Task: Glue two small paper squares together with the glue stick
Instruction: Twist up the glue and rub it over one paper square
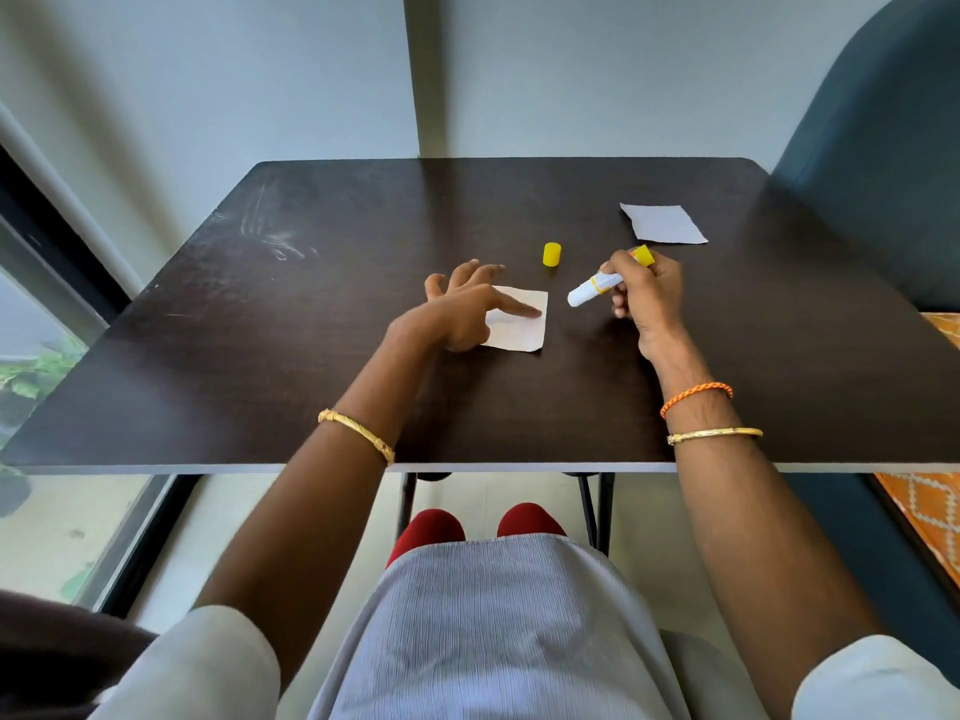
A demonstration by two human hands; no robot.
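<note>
Right grip [647,288] holds my uncapped glue stick [597,286] just beside 1 paper square [522,330]; left hand [460,309], fingers straight, presses it.

Both forearms extend forward, bare below rolled pale sleeves. Left hand [457,314]: palm down, index finger extended straight and pressing downward, remaining fingers [470,272] spread and raised. Right hand [644,298]: fingers curled in a closed grip around the glue stick [597,288], thumb side uppermost, wrist raised. The two hands are apart, level with each other.
</note>
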